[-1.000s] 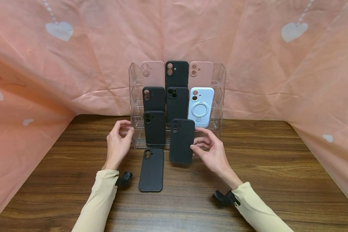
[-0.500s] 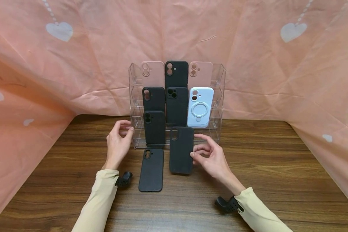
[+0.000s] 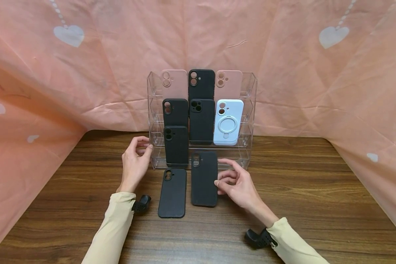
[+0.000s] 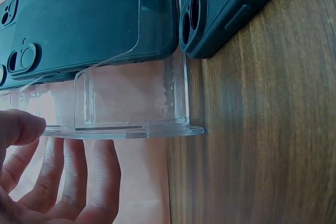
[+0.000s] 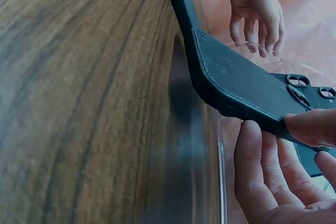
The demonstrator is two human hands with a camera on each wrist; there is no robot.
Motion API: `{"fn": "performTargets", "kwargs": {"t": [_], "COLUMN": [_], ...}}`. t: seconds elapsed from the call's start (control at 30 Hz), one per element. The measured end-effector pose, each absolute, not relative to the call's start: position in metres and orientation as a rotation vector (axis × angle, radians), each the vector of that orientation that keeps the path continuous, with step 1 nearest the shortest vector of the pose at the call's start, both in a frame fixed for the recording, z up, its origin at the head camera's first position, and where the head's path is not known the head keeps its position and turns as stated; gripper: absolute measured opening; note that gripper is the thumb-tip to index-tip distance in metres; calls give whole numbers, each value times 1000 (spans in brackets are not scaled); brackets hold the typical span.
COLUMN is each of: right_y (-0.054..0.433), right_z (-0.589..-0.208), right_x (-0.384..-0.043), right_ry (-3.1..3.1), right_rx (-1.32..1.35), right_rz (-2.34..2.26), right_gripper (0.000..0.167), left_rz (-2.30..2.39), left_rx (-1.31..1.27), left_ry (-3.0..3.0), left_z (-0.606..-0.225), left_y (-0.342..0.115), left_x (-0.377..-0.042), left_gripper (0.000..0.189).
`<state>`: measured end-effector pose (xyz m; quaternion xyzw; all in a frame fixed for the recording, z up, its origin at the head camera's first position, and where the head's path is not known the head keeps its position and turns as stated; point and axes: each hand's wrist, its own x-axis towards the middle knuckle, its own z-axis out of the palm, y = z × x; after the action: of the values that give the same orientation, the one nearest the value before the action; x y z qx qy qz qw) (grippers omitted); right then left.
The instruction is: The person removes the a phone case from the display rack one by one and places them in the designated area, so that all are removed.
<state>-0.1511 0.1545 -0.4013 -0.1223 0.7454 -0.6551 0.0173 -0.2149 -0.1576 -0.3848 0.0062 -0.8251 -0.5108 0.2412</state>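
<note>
My right hand [image 3: 239, 185] pinches a black phone case [image 3: 204, 179] by its right edge, thumb in front and fingers behind. The case is tilted close over the table, just in front of the clear acrylic display rack [image 3: 247, 156]. In the right wrist view its lower end hangs near the wood. Another black phone case [image 3: 172, 194] leans at the rack's front left. My left hand [image 3: 136, 161] holds the rack's left side panel; in the left wrist view the thumb [image 4: 23, 127] is inside and the fingers lie along the outer side.
Several cases stand in the rack's tiers: pink ones [image 3: 176, 86] at the top, black ones [image 3: 176, 146] lower, and a light blue one with a ring [image 3: 227, 126] at right. Pink cloth [image 3: 290, 73] hangs behind the wooden table [image 3: 316, 190].
My right hand has moved the black phone case down and toward me, away from the rack's lower tier, and slightly left. The left hand stays at the rack's side.
</note>
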Motion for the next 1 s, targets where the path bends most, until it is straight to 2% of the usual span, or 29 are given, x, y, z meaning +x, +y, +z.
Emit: {"fn": "performTargets", "kwargs": {"t": [0.37,0.73,1.0], "right_y": [150,147,144], "right_z": [-406,-410,-413], "right_x": [-148,-147,-148], "right_ry": [2311,2297,2269], "right_rx": [-326,-352,-324], "right_rz": [-1923,-1810,-1750], "right_gripper": [71,59,59], "left_rz": [-1383,-1384,-1405], "left_rx": [38,33,32], "left_ry": [-2265,-2263,-2255], "left_z": [-385,-384,-384], "left_y": [-157,-158,-157], "left_x": [-216,-215,-215], "left_gripper": [20,20,20]}}
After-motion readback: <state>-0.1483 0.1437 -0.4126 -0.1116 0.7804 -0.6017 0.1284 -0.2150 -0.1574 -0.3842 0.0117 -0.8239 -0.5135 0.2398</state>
